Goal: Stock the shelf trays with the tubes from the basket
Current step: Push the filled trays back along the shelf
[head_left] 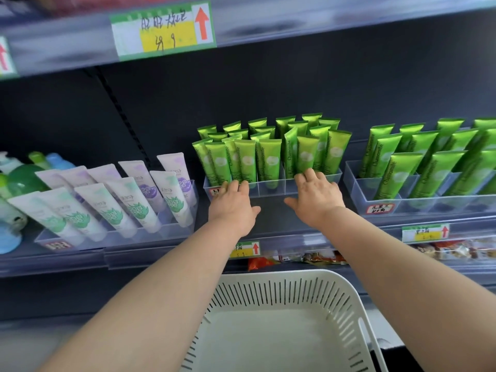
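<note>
Many glossy green tubes (269, 157) upright, clear tray (291, 187).

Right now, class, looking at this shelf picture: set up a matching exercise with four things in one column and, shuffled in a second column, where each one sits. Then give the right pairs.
Column one:
1 basket
2 green tubes
3 white tubes
4 big price tag

Column two:
A leaning in the left tray
B on the edge of the upper shelf
C lowest in view, nearest the camera
D upright in the middle tray, which the left hand and right hand touch

Pairs: 1-C, 2-D, 3-A, 4-B
</note>
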Tool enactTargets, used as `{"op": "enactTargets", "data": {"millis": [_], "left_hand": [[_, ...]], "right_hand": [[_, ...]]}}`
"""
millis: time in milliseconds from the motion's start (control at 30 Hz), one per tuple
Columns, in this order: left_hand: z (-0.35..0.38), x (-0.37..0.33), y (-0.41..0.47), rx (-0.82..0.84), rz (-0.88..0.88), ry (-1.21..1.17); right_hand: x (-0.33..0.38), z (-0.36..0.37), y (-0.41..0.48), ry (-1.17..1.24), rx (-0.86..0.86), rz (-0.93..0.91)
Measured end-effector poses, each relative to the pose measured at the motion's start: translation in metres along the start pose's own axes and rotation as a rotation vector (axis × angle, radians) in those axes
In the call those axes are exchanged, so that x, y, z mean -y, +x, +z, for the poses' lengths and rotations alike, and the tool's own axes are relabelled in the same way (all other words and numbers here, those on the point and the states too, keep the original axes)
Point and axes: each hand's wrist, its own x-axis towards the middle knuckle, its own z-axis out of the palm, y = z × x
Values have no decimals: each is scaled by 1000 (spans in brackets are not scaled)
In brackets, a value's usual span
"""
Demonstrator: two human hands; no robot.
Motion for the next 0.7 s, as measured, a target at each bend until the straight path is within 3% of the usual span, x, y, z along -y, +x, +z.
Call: {"op": "enactTargets", "data": {"millis": [700], "left_hand": [[3,6,-81,-16,33,-32]], "right_hand": [[14,4,-79,-24,-56,-18]]}}
